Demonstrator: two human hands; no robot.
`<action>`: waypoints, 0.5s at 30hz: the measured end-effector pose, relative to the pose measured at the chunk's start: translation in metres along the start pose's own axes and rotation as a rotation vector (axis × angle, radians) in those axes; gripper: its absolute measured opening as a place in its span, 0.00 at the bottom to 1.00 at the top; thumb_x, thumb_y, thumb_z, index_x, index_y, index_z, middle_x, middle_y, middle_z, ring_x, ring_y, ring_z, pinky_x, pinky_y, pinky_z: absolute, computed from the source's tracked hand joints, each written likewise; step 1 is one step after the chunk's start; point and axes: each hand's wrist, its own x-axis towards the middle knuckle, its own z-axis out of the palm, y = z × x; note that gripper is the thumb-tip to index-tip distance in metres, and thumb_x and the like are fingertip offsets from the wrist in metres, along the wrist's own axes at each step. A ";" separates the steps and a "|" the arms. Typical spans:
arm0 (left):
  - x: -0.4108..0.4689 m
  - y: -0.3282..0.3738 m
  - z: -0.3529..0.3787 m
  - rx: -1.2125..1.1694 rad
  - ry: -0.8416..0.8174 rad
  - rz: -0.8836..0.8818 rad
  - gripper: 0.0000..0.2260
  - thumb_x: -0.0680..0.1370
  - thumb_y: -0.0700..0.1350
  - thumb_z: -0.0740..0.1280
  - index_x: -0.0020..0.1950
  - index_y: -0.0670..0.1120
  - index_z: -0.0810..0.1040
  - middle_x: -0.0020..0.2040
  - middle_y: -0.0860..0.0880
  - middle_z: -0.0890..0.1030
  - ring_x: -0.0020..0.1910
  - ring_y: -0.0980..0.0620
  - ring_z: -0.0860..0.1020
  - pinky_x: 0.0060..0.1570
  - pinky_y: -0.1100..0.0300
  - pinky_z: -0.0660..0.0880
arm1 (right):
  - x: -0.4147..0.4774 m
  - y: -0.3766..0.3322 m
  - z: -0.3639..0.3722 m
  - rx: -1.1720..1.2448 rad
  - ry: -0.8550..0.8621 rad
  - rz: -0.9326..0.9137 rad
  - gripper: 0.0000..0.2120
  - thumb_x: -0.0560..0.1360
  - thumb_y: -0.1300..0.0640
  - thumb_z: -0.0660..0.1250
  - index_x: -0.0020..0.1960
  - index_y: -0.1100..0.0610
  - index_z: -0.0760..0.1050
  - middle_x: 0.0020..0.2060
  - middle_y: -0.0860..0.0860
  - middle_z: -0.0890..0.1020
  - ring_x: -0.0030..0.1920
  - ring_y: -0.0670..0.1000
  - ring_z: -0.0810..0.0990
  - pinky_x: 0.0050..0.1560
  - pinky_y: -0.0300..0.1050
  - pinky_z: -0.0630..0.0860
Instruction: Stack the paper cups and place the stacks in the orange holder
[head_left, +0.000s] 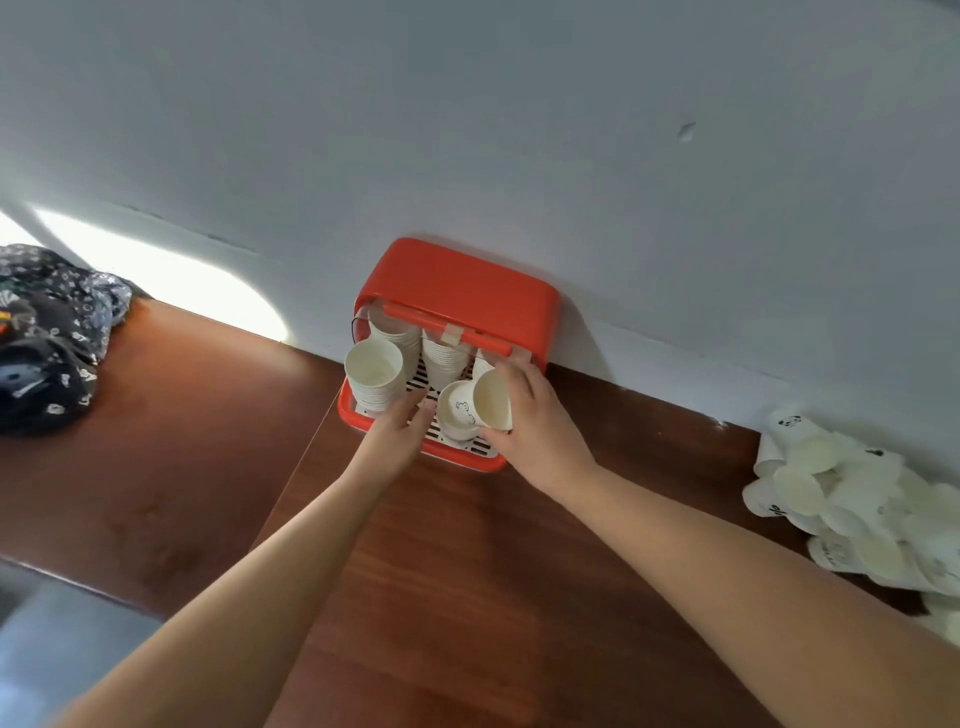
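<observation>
The orange holder (457, 286) stands against the white wall, its front open over a slatted white tray. Several stacks of white paper cups are inside: a tall one at the left front (375, 374), more behind (441, 358), and a short stack at the front (457, 415). My right hand (535, 415) is shut on a paper cup (493, 399), tilted with its mouth toward me, right beside the short stack. My left hand (400, 431) reaches onto the tray between the tall stack and the short stack, fingers apart, holding nothing.
A pile of loose paper cups (852, 499) lies at the right on the brown wooden table (467, 571). Dark patterned cloth (47, 332) sits at the far left. A seam splits the tabletop near the holder's left corner.
</observation>
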 end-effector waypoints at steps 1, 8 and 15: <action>0.001 0.000 0.000 -0.035 -0.004 0.003 0.20 0.84 0.55 0.59 0.73 0.47 0.73 0.70 0.50 0.76 0.69 0.53 0.72 0.65 0.58 0.66 | 0.003 0.000 0.005 -0.049 -0.005 -0.025 0.36 0.69 0.56 0.77 0.72 0.58 0.65 0.70 0.55 0.66 0.69 0.57 0.70 0.66 0.51 0.73; 0.009 -0.008 0.010 -0.175 -0.095 0.046 0.16 0.84 0.56 0.59 0.67 0.51 0.78 0.61 0.55 0.81 0.64 0.55 0.77 0.63 0.57 0.71 | 0.010 -0.002 0.036 -0.232 -0.110 -0.040 0.35 0.68 0.48 0.77 0.70 0.60 0.68 0.63 0.56 0.70 0.59 0.60 0.76 0.55 0.57 0.78; 0.017 -0.023 0.004 0.033 -0.167 0.109 0.19 0.79 0.50 0.66 0.71 0.53 0.74 0.60 0.56 0.81 0.59 0.58 0.80 0.62 0.48 0.77 | 0.016 0.015 0.053 0.108 -0.360 0.190 0.43 0.73 0.55 0.74 0.79 0.50 0.53 0.75 0.55 0.64 0.72 0.56 0.68 0.69 0.52 0.70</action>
